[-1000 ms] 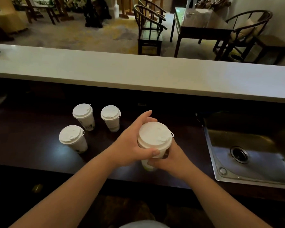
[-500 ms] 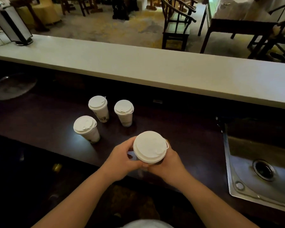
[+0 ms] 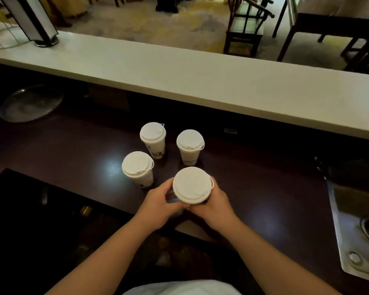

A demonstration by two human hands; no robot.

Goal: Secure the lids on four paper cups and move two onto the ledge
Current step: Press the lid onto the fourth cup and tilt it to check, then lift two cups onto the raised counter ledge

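Observation:
Both of my hands grip one white paper cup (image 3: 191,185) with a lid on it, near the front edge of the dark counter (image 3: 264,188). My left hand (image 3: 158,202) wraps its left side, my right hand (image 3: 216,202) its right side. The cup's body is mostly hidden under its lid and my fingers. Three more lidded white cups stand just beyond: one at the left (image 3: 138,168), one behind it (image 3: 153,139), one at the right (image 3: 190,145). The pale ledge (image 3: 200,81) runs across above the counter and has no cup on it.
A steel sink (image 3: 358,231) is set into the counter at the right. A round glass plate (image 3: 30,103) lies at the far left. A tilted sign stand (image 3: 33,20) sits on the ledge's left end. Dark chairs and tables stand beyond the ledge.
The cup in my hands has come down and closer to the three other cups. My view has shifted right and down, so the cups sit more central.

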